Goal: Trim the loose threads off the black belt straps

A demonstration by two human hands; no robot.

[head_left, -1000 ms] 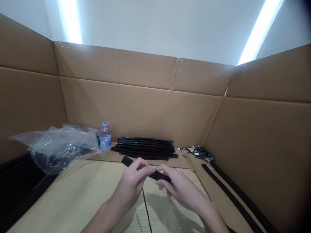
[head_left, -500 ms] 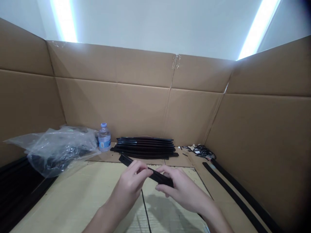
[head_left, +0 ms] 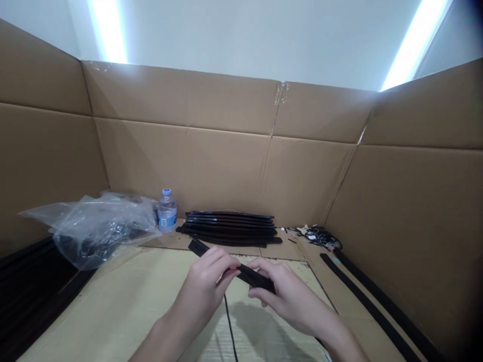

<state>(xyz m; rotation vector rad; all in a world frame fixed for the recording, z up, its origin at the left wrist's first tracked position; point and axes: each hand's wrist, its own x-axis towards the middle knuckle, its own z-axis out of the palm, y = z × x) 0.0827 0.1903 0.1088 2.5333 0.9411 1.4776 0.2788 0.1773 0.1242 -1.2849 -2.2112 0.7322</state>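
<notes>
Between both hands I hold a black strip [head_left: 247,274], slanting from upper left to lower right above the table. My left hand [head_left: 209,274] pinches it near its middle, thumb and fingers closed on it. My right hand [head_left: 277,284] grips the lower right end, which is partly hidden in the fingers. The strip's far left end sticks out past my left hand and shows a small hole. From below my hands a thin black cord [head_left: 230,324] runs down toward me over the pale cardboard surface [head_left: 151,286].
A stack of black strips [head_left: 230,229] lies at the back, beside a water bottle [head_left: 167,211] and a clear plastic bag [head_left: 105,223]. More dark strips [head_left: 33,296] lie at left. At right are a tangle of cords [head_left: 320,236] and long black strips [head_left: 366,304]. Cardboard walls [head_left: 222,161] enclose the table.
The whole view has shifted slightly, so the scene sits a little farther right. Both hands keep their hold on the black strip, with the left fingers slightly moved along it.
</notes>
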